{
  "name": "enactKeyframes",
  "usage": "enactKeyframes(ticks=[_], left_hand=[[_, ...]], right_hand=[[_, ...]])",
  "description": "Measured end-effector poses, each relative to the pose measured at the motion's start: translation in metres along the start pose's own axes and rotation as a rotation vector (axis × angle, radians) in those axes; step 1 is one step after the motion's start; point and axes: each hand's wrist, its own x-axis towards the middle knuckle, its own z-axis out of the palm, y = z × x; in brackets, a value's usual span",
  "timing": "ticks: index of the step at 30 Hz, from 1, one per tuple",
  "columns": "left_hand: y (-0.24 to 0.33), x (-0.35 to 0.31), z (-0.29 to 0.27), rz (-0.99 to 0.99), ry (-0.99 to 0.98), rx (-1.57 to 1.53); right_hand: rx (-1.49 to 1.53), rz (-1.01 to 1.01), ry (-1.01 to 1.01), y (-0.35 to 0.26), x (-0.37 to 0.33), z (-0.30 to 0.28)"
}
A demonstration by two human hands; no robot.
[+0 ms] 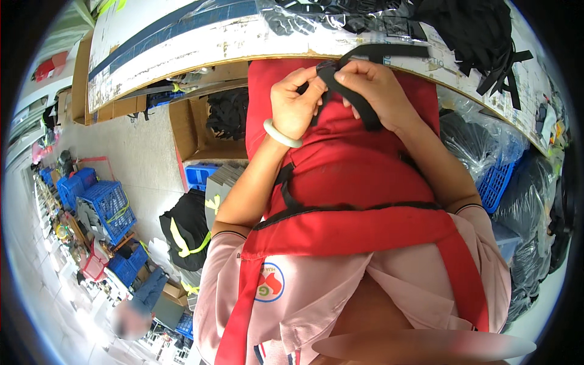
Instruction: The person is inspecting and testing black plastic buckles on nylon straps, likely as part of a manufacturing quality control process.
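Note:
Just in front of the table's near edge, a black webbing strap (367,112) is held up between both hands. My left hand (295,100), with a pale bangle at the wrist, pinches the strap's end around a small dark piece too unclear to name. My right hand (378,91) has thumb and fingers closed on the strap close by. One length hangs down over my red apron (340,176); another black length (389,51) reaches right across the table edge.
On the worn white table (182,61) lie a clear bag of black plastic parts (328,17) and a heap of black straps (465,30). Below stands a cardboard box (191,131) with black strapping. Plastic-wrapped bundles (474,143) and a blue crate (500,179) sit at right. Another person (149,292) is at lower left.

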Motion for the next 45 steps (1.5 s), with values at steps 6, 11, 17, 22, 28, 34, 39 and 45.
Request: enactKeyframes(ticks=[6,11,17,22,28,34,39,45], left_hand=[[-0.008,0.002,0.0,0.291,0.06,0.299],[-0.01,0.0,-0.003,0.313,0.065,0.349],[-0.012,-0.002,-0.004,0.41,0.05,0.479],[-0.014,-0.002,-0.012,0.56,-0.015,0.594],[0.002,-0.007,-0.013,-0.125,-0.088,-0.155],[-0.007,-0.007,-0.015,-0.35,-0.106,-0.396],[0.001,-0.01,-0.004,-0.146,0.009,-0.236],[-0.003,-0.017,0.003,-0.026,0.0,-0.108]], right_hand=[[0.361,-0.041,0.06,0.012,0.002,0.009],[0.365,-0.075,0.05,0.018,0.003,0.01],[0.242,-0.122,0.048,0.025,0.009,0.01],[0.137,-0.182,0.026,0.024,0.007,0.007],[0.069,-0.043,-0.05,0.029,0.012,-0.014],[-0.519,-0.725,0.136,0.016,-0.014,0.008],[-0.438,-0.197,-0.025,-0.009,-0.025,-0.003],[-0.228,0.027,-0.035,0.014,-0.021,-0.007]])
